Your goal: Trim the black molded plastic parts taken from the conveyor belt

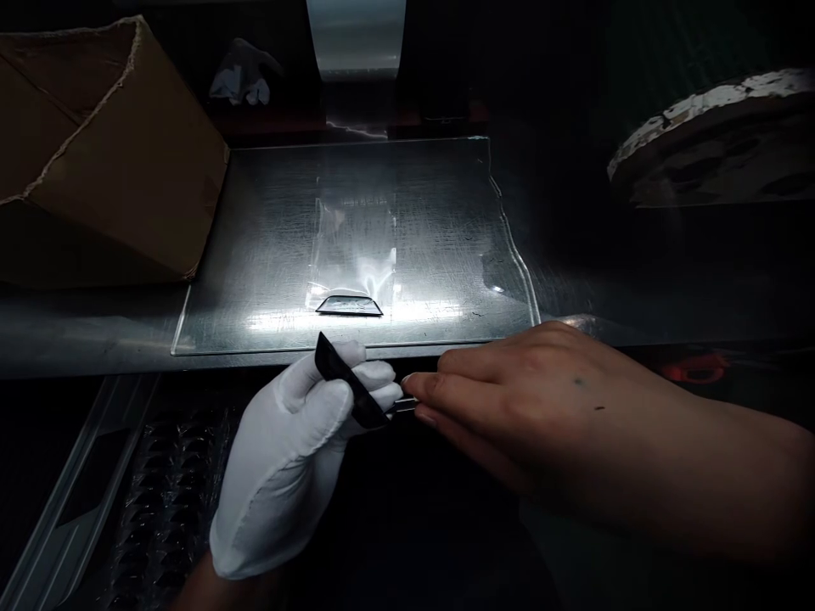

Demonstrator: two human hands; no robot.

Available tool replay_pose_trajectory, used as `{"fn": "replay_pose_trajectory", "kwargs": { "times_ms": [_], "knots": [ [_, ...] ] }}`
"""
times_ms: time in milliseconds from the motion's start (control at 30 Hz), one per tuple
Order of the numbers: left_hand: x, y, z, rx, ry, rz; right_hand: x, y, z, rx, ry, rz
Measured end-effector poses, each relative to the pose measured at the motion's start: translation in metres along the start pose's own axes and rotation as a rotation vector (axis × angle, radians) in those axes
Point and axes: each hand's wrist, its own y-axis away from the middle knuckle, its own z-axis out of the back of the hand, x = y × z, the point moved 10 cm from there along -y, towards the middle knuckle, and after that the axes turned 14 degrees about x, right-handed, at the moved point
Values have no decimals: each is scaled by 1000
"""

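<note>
1. Right hand, bare: fingers pinched around a slim shiny tool; its tip is at the lower right end of the black part; can't tell if touching.
2. Left hand, white glove: thumb and fingers grip the black part, tilted, just short of the bench edge.
3. Beyond: dark-rimmed trapezoid piece flat on the clear sheet, near its front edge, by a clear film.
4. Lower left: tray of dark pieces.
5. Far left: cardboard box.
</note>
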Motion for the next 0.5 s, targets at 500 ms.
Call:
{"fn": "replay_pose_trajectory", "kwargs": {
  "times_ms": [500],
  "knots": [
    [0,5,-1,-69,-35,22,-2,4,-3,14,-99,2]
  ]
}}
